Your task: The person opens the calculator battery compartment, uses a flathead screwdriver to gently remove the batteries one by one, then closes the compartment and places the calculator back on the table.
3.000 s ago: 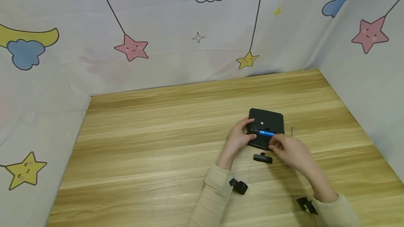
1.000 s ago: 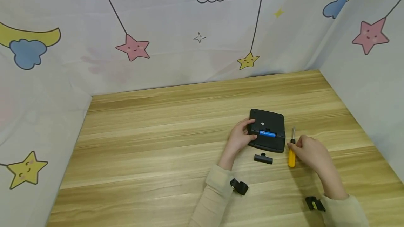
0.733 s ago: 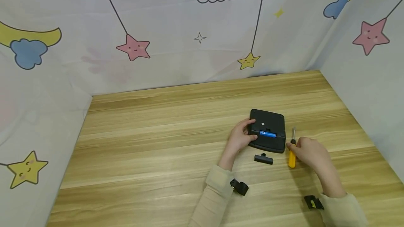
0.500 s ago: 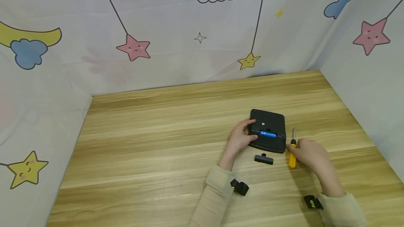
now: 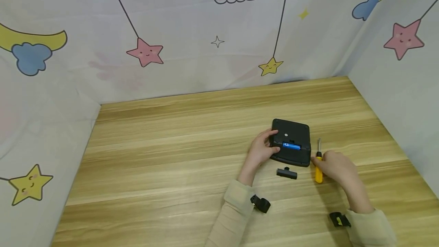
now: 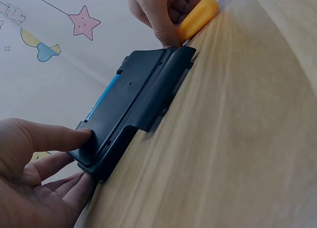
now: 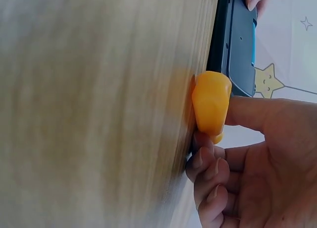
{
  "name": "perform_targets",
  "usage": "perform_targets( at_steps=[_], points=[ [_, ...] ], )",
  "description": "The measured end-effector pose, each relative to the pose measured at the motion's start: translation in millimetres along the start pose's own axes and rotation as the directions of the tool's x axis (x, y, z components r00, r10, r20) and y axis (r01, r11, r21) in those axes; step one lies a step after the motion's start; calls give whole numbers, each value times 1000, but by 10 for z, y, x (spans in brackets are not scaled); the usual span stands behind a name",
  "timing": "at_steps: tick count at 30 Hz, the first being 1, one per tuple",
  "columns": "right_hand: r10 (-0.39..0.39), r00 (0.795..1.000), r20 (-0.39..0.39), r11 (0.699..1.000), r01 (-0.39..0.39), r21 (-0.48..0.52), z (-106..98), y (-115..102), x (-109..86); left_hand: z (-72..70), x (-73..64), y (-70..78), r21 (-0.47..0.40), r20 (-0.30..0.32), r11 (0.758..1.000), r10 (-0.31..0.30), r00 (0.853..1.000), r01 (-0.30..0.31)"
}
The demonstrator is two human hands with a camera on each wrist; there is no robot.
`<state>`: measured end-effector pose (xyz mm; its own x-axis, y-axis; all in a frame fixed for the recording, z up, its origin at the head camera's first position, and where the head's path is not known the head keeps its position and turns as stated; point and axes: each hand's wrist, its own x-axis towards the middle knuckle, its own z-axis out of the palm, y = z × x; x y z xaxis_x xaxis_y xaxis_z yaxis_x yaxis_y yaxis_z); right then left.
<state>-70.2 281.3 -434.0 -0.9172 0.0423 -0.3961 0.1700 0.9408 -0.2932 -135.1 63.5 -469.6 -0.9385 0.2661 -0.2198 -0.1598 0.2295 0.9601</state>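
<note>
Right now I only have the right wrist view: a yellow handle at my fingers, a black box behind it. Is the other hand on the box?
Observer: Yes. The left hand holds the box at its left end, thumb on top.
Operator: Which way does the screwdriver point?
Observer: The screwdriver lies on the table beside the box's right edge, with its metal shaft pointing away from you.
Operator: Any loose parts close by?
Observer: A small black cover lies on the table just in front of the box, between the two hands.
</note>
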Motion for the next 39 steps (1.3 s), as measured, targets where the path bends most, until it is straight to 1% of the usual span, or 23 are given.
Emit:
perform_targets(
  at_steps=[6,13,20,28,31,35,39],
  points=[
    [6,1000,-22,1000,-6,5,11,9,4,3,-4,-5,3,-2,1000,0,1000,0],
    [12,999,-50,999,-9,47,7,32,-4,4,-9,-2,3,-3,1000,-3,1000,3],
    [-46,992,-114,993,58,106,-38,44,-43,-6,-3,11,-2,-1,1000,2,1000,-2],
    [-72,984,-162,987,94,133,-78,47,-106,1,6,11,-10,3,1000,-3,1000,3],
    [-86,981,-171,984,111,141,-95,52,-128,8,11,3,-8,2,1000,0,1000,0],
    [-96,982,-163,980,121,156,-110,48,-178,9,14,1,-9,2,1000,-1,1000,1],
    [-113,979,-167,979,138,148,-121,25,-231,6,9,7,-12,1,1000,-4,1000,4]
  ],
)
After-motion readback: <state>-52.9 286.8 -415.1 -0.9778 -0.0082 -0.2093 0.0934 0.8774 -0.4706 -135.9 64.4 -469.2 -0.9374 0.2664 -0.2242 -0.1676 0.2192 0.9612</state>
